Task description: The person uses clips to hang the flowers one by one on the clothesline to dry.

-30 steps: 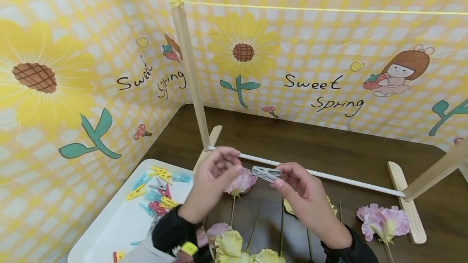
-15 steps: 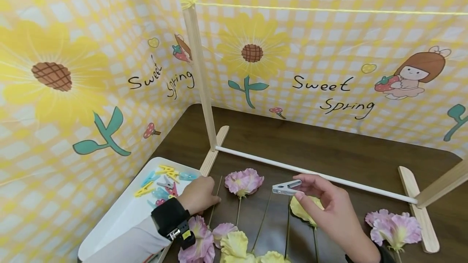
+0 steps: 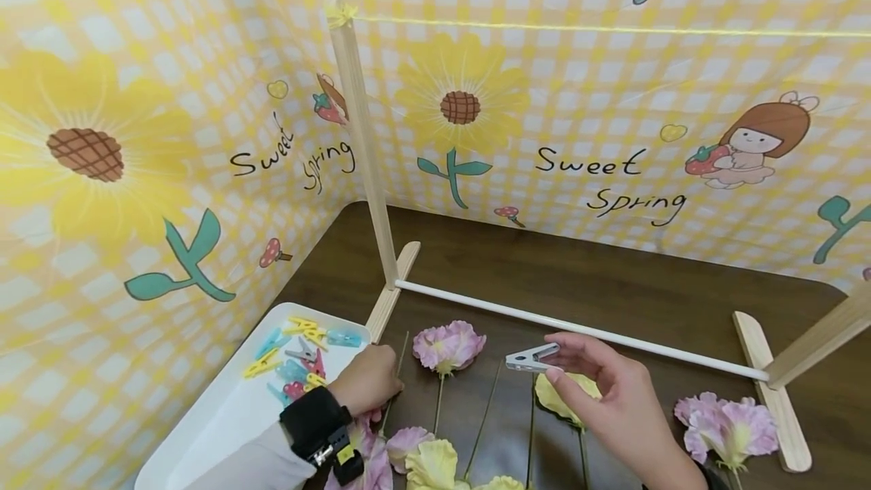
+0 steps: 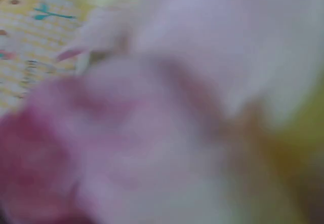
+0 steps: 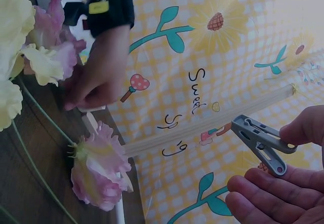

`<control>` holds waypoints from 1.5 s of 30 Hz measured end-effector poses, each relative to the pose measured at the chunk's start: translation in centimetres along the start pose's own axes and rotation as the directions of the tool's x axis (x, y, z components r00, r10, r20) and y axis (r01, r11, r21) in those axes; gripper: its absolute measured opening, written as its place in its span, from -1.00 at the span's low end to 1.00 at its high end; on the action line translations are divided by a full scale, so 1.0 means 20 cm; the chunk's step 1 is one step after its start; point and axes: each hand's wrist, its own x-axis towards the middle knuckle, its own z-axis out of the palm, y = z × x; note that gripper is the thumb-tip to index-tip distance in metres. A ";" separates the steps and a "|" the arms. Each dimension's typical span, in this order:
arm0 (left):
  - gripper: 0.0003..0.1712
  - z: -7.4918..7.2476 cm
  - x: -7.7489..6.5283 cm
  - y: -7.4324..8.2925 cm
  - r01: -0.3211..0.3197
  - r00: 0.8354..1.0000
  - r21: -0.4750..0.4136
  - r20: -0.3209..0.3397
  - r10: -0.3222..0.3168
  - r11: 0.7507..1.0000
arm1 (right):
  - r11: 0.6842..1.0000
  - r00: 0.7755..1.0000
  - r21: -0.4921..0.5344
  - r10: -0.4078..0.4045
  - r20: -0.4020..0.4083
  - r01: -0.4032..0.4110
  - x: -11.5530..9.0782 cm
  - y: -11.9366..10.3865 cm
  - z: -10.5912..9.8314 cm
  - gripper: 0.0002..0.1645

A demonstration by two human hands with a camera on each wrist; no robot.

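Head: right hand [image 3: 618, 398] pinches grey peg [image 3: 527, 358] above the table [image 3: 544, 263], near a yellow flower [image 3: 555, 398]; left hand [image 3: 370, 380] down beside the tray [image 3: 218, 407], at a stem [image 3: 404, 354], can't tell if gripping it. Left wrist: blurred pink petals [image 4: 142, 148] fill most of view; right wrist: peg between thumb and fingers, post [image 5: 177, 133] behind.

The right hand [image 5: 289, 189] holds a grey clothespin [image 5: 259, 145], the left hand [image 5: 98, 79] near flowers [image 5: 98, 169].

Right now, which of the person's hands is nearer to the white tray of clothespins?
Left. In the head view, the left hand is at the right edge of the white tray; the right hand is farther right, clear of it, pinching a gray clothespin.
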 end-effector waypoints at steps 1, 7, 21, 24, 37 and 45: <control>-0.60 -0.04 -0.02 0.02 -0.006 1.000 -0.026 -0.013 0.006 1.000 | 1.000 1.000 0.004 0.000 0.007 0.000 0.00 0.00 0.00 -0.53; -0.63 -0.38 -0.15 0.25 -0.156 0.964 -0.039 -0.224 0.144 0.987 | 0.998 0.999 0.026 0.052 0.011 -0.052 0.03 -0.03 -0.05 -0.53; -0.76 -0.98 0.19 0.53 -0.400 0.642 0.162 -0.653 0.402 0.902 | 0.985 0.982 0.066 -0.165 0.088 0.159 0.49 -0.31 -0.08 -0.58; -0.76 -1.03 0.27 0.54 -0.410 0.617 0.167 -0.673 0.407 0.897 | 0.974 0.963 0.026 -0.228 0.141 0.226 0.64 -0.42 -0.08 -0.63; -0.77 -1.14 0.43 0.53 -0.434 0.633 0.001 -0.711 0.306 0.901 | 0.893 0.938 -0.300 -0.291 0.188 0.337 1.27 -0.84 -0.01 -0.64; -0.78 -1.14 0.44 0.53 -0.449 0.655 -0.028 -0.691 0.307 0.893 | 0.849 0.973 -0.476 -0.189 0.131 0.229 1.55 -0.91 0.09 -0.64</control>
